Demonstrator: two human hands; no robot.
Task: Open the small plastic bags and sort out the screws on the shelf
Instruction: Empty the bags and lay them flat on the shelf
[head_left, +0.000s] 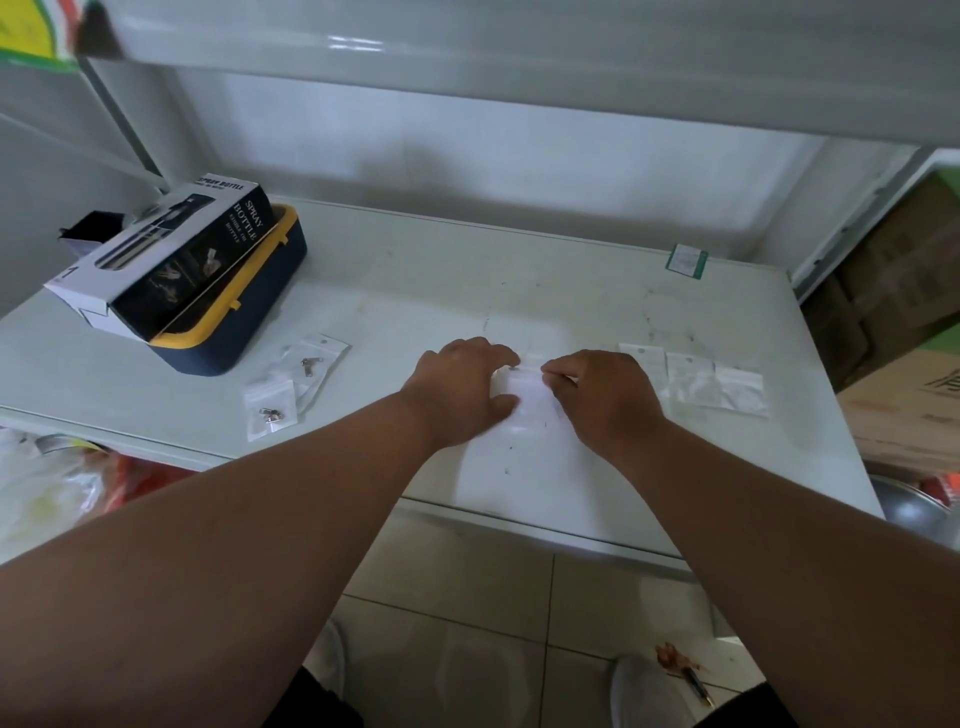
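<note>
Both hands pinch one small plastic bag (530, 397) between them on the shelf (597, 291), the left hand (462, 387) and right hand (602, 397) at its top edge. Left of them lie unopened bags with screws (291, 384); right, seemingly emptied bags (696, 376). Roughly midway.

bare forearms (291, 499); no sleeves, white shoes (641, 688)

I seem to be in a storeroom or shop back room: I stand at a white metal shelf (571, 280) on a tiled floor (467, 623), with a boxed spray bottle (171, 249) at its far-left corner and stacked cardboard cartons (904, 332) past its right edge.
</note>
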